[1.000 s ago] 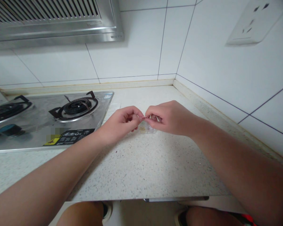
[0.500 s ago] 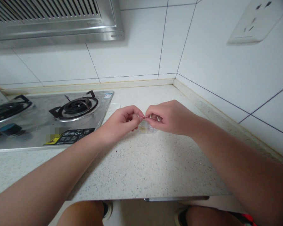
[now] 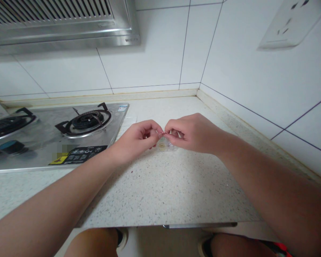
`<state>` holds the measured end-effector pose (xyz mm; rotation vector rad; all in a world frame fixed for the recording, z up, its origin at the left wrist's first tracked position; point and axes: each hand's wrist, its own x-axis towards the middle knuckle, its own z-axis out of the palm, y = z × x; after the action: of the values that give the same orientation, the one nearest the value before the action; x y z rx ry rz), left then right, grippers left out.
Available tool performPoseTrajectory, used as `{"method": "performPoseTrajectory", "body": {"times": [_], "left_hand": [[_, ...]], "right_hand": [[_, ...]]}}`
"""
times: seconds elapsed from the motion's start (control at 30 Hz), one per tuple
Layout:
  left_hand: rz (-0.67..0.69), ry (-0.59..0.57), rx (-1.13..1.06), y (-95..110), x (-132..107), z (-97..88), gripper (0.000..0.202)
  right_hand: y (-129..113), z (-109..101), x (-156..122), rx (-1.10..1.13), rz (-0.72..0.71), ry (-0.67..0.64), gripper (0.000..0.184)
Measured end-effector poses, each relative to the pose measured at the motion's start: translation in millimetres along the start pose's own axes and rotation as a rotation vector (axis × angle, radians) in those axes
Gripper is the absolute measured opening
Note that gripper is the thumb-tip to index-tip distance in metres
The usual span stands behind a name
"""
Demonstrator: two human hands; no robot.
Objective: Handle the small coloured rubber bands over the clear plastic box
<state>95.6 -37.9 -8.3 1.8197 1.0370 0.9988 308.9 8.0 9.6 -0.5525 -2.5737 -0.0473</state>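
My left hand and my right hand meet above the counter, thumb and forefinger pinched on each. Between the fingertips is a small thin loop, pinkish and ring-like; both hands grip it from opposite sides. It is too small to tell its exact kind. Just below the fingers a small clear plastic box lies on the counter, with a yellowish round thing visible in it. My fingers partly hide the box's far side.
The speckled counter runs under my arms. A gas hob with black pan supports is at the left, below a steel range hood. White tiled walls meet at the back right corner, where a socket panel is mounted.
Both hands stay almost in the same place. The loop between the fingertips has shifted very slightly.
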Motion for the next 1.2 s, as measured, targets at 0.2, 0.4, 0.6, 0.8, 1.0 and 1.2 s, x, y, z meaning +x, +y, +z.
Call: {"method": "performPoseTrajectory", "body": {"times": [0.2, 0.4, 0.6, 0.8, 1.0, 1.2], "left_hand": [[0.002, 0.003, -0.007, 0.0, -0.1, 0.3, 0.011], [0.002, -0.006, -0.004, -0.2, -0.7, -0.7, 0.011], [0.006, -0.010, 0.006, -1.2, -1.2, -1.2, 0.011], [0.015, 0.000, 0.042, -0.4, -1.6, -0.9, 0.009], [0.003, -0.004, 0.018, -0.4, -1.5, -0.1, 0.010], [0.003, 0.000, 0.028, 0.8, -1.4, 0.3, 0.007]], "right_hand": [[-0.6, -0.1, -0.1, 0.010, 0.012, 0.000, 0.017], [-1.1, -1.2, 0.6, 0.009, 0.005, -0.003, 0.017], [-1.3, -0.7, 0.2, -0.003, 0.002, 0.007, 0.018], [-0.8, -0.7, 0.3, 0.006, 0.004, -0.005, 0.019], [-1.3, -0.6, 0.6, 0.007, 0.007, -0.005, 0.018], [-1.3, -1.0, 0.3, 0.012, 0.008, -0.008, 0.018]]}}
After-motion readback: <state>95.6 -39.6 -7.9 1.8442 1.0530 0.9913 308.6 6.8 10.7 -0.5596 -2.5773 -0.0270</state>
